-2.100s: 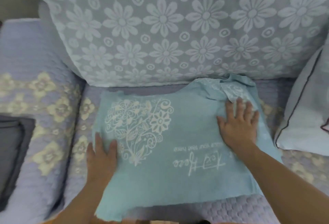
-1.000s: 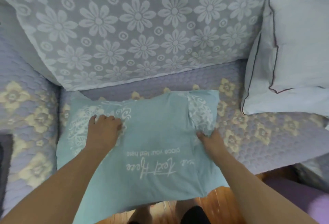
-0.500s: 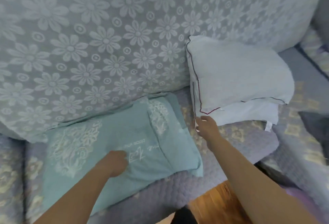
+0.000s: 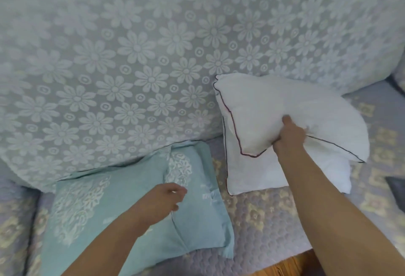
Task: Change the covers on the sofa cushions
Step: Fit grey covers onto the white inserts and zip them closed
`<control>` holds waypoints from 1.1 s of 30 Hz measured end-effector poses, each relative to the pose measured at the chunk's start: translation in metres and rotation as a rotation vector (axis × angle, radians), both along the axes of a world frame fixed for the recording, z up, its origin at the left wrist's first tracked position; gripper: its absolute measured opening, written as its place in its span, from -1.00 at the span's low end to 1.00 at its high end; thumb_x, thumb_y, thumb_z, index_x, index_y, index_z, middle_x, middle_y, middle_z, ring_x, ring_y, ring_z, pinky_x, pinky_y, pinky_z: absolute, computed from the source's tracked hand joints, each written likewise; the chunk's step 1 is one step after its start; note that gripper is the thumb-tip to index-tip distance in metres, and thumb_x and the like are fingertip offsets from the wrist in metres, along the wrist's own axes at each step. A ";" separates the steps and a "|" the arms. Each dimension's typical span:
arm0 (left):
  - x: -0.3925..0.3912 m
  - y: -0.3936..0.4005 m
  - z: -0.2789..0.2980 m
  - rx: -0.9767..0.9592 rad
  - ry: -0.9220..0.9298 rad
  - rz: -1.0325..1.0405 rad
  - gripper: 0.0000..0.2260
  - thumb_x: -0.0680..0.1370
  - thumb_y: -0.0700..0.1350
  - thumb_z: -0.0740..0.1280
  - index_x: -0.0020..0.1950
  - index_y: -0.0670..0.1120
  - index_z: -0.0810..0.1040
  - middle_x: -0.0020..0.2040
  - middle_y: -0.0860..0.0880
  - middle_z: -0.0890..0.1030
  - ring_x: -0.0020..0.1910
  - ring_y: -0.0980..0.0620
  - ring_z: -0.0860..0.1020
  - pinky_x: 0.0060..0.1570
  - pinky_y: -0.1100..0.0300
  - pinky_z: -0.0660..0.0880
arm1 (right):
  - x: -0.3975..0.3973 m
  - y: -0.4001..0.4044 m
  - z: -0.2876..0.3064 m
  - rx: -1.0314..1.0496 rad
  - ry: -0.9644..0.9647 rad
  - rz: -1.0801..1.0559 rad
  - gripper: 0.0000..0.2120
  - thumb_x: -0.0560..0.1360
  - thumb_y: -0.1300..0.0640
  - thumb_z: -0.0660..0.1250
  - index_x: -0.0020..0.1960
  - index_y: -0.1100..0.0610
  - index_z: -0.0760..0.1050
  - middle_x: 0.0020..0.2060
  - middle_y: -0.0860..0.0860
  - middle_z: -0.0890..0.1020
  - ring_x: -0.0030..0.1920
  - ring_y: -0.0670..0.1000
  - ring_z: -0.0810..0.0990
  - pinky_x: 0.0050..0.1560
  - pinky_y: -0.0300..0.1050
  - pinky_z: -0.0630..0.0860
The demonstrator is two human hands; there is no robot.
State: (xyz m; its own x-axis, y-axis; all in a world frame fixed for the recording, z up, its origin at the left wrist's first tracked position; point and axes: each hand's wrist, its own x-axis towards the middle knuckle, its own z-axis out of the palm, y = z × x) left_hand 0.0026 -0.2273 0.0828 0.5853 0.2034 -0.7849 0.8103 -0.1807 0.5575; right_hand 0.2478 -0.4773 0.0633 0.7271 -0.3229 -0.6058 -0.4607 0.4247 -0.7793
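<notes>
On your left, the teal cover [image 4: 135,214] lies flat on the sofa seat [image 4: 263,227], its far edge tucked against the floral throw [image 4: 131,67] over the backrest. Your left hand [image 4: 163,201] hovers over it with fingers loosely curled, grasping nothing I can see. To the right, your right hand [image 4: 289,135] is clenched on a bunch of fabric at the lower edge of the white cushion [image 4: 285,109], lifting it off a second white cushion [image 4: 258,172] underneath. That single-handed pinch is the risk: the filling may sag and the fabric slip from your fingers, or the lower cushion may drag toward the seat edge and fall. The cover's opening isn't clearly visible, so you might fumble feeding the cushion in
</notes>
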 end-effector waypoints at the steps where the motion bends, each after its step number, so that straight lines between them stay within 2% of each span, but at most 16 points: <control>1: 0.010 -0.008 0.017 -0.053 -0.029 0.069 -0.82 0.61 0.03 0.36 0.15 0.02 0.65 0.08 -0.05 0.70 -0.08 0.06 0.67 -0.04 0.18 0.52 | -0.002 0.001 0.023 0.012 -0.054 0.001 -0.85 0.49 0.11 0.45 -0.07 0.01 0.47 -0.01 -0.03 0.68 -0.04 0.04 0.68 0.08 0.05 0.62; 5: 0.046 -0.044 0.083 -0.564 -0.116 0.376 -0.52 0.56 0.31 0.30 0.28 -0.01 0.61 0.15 -0.07 0.70 0.15 -0.10 0.67 0.26 -0.13 0.55 | -0.060 0.009 0.095 0.054 -0.170 0.172 -0.79 0.51 0.13 0.45 0.13 0.10 0.58 0.01 -0.05 0.72 0.01 0.00 0.71 0.02 -0.04 0.63; 7: 0.049 -0.055 0.108 -0.746 -0.182 0.527 -0.56 0.60 0.23 0.29 0.24 -0.07 0.65 0.18 -0.13 0.69 0.16 -0.11 0.66 0.26 -0.13 0.52 | -0.111 0.029 0.117 -0.089 -0.188 0.322 -0.79 0.53 0.08 0.43 0.15 0.05 0.54 0.03 -0.11 0.68 0.04 -0.07 0.65 0.10 -0.13 0.54; 8: 0.043 -0.055 0.117 -0.693 -0.231 0.623 -0.68 0.64 0.08 0.31 0.18 -0.13 0.67 0.16 -0.17 0.69 0.09 -0.09 0.68 0.17 -0.04 0.57 | -0.136 0.038 0.124 -0.174 -0.214 0.393 -0.79 0.55 0.07 0.40 0.17 0.01 0.49 0.03 -0.14 0.63 0.05 -0.11 0.60 0.10 -0.21 0.47; 10: 0.019 -0.038 0.122 -0.317 -0.368 0.795 -0.90 0.58 -0.25 0.34 0.02 -0.21 0.64 0.04 -0.22 0.70 -0.14 -0.06 0.67 -0.20 0.18 0.62 | -0.173 0.057 0.123 -0.251 -0.245 0.555 -0.86 0.58 0.09 0.36 0.12 0.00 0.46 -0.01 -0.14 0.58 0.04 -0.11 0.56 0.04 -0.32 0.40; 12: -0.011 -0.006 0.124 0.074 -0.443 0.866 -0.89 0.53 -0.37 0.32 -0.04 -0.20 0.60 -0.08 -0.18 0.64 -0.18 -0.03 0.57 -0.39 0.31 0.51 | -0.201 0.074 0.105 -0.267 -0.175 0.797 -0.90 0.60 0.06 0.34 -0.06 0.06 0.47 -0.15 -0.12 0.56 -0.15 -0.10 0.55 -0.14 -0.35 0.41; 14: -0.046 0.043 0.122 0.385 -0.408 0.798 -0.90 0.56 -0.33 0.34 0.02 -0.17 0.53 -0.04 -0.17 0.56 -0.04 -0.02 0.48 -0.25 0.24 0.45 | -0.235 0.088 0.074 -0.376 -0.142 1.163 -0.87 0.60 0.05 0.30 0.06 0.09 0.55 -0.13 -0.08 0.54 -0.26 -0.14 0.47 -0.32 -0.41 0.35; 17: -0.109 0.135 0.096 0.631 -0.203 0.642 -0.81 0.58 -0.27 0.36 0.18 -0.28 0.55 0.15 -0.30 0.60 0.16 -0.19 0.55 0.04 0.14 0.47 | -0.278 0.098 0.030 -0.481 -0.140 1.443 -0.52 0.58 0.11 0.28 0.49 -0.06 0.34 0.36 -0.09 0.41 0.12 -0.13 0.50 -0.09 -0.51 0.41; 19: -0.159 0.190 0.077 0.689 -0.061 0.596 -0.69 0.59 -0.30 0.33 0.32 -0.37 0.49 0.28 -0.42 0.53 0.28 -0.36 0.50 0.22 -0.05 0.41 | -0.295 0.112 0.020 -0.539 -0.163 1.480 -0.47 0.62 0.10 0.26 0.55 -0.05 0.21 0.48 -0.04 0.26 0.32 -0.05 0.41 0.20 -0.41 0.39; 20: -0.183 0.210 0.068 0.665 -0.026 0.564 -0.63 0.60 -0.30 0.32 0.40 -0.35 0.44 0.34 -0.39 0.50 0.32 -0.37 0.48 0.25 -0.06 0.41 | -0.301 0.123 0.016 -0.595 -0.185 1.529 -0.44 0.63 0.09 0.25 0.58 -0.05 0.15 0.53 -0.01 0.19 0.42 0.00 0.34 0.37 -0.27 0.31; 22: -0.214 0.226 0.043 0.526 -0.009 0.501 -0.56 0.63 -0.18 0.31 0.51 -0.17 0.38 0.41 -0.26 0.49 0.34 -0.29 0.49 0.31 -0.07 0.46 | -0.308 0.147 0.012 -0.704 -0.241 1.650 -0.39 0.64 0.03 0.24 0.61 -0.07 0.05 0.59 0.02 0.04 0.56 0.06 0.13 0.50 -0.13 0.14; 24: -0.241 0.224 0.030 0.408 -0.011 0.356 -0.56 0.64 -0.08 0.33 0.52 -0.04 0.40 0.43 -0.15 0.49 0.34 -0.19 0.50 0.32 0.01 0.46 | -0.317 0.185 0.015 -0.786 -0.258 1.738 -0.37 0.64 0.00 0.24 0.61 -0.08 0.03 0.61 0.01 -0.06 0.58 0.08 0.06 0.48 -0.09 0.15; 26: -0.272 0.221 0.018 0.320 -0.020 0.189 -0.57 0.65 -0.06 0.32 0.52 0.00 0.39 0.44 -0.09 0.46 0.26 -0.02 0.51 0.14 0.22 0.44 | -0.325 0.227 0.016 -0.868 -0.228 1.786 -0.35 0.64 0.01 0.24 0.62 -0.05 0.01 0.61 0.02 -0.10 0.58 0.11 0.07 0.46 -0.07 0.17; 28: -0.309 0.225 0.007 0.250 -0.005 0.071 -0.58 0.66 -0.02 0.30 0.52 0.03 0.39 0.47 -0.05 0.44 0.24 0.06 0.48 0.09 0.30 0.40 | -0.339 0.270 0.013 -0.970 -0.195 1.793 -0.33 0.63 0.01 0.23 0.63 0.00 -0.02 0.61 0.07 -0.08 0.59 0.10 0.05 0.52 -0.05 0.11; 30: -0.364 0.253 -0.010 0.226 0.007 0.097 -0.58 0.66 0.01 0.28 0.52 0.04 0.39 0.50 -0.04 0.40 0.37 0.03 0.46 0.15 0.28 0.38 | -0.372 0.320 0.013 -1.029 -0.163 1.800 -0.34 0.62 0.03 0.24 0.62 0.05 0.02 0.60 0.11 0.04 0.57 0.11 0.12 0.52 -0.03 0.14; 33: -0.461 0.304 -0.032 0.207 0.105 0.225 -0.56 0.67 -0.02 0.26 0.54 -0.02 0.34 0.49 -0.09 0.40 0.41 -0.03 0.44 0.14 0.25 0.37 | -0.455 0.388 0.016 -0.946 -0.162 1.822 -0.45 0.61 0.12 0.26 0.56 0.09 0.21 0.48 0.10 0.33 0.36 0.11 0.44 0.26 -0.10 0.40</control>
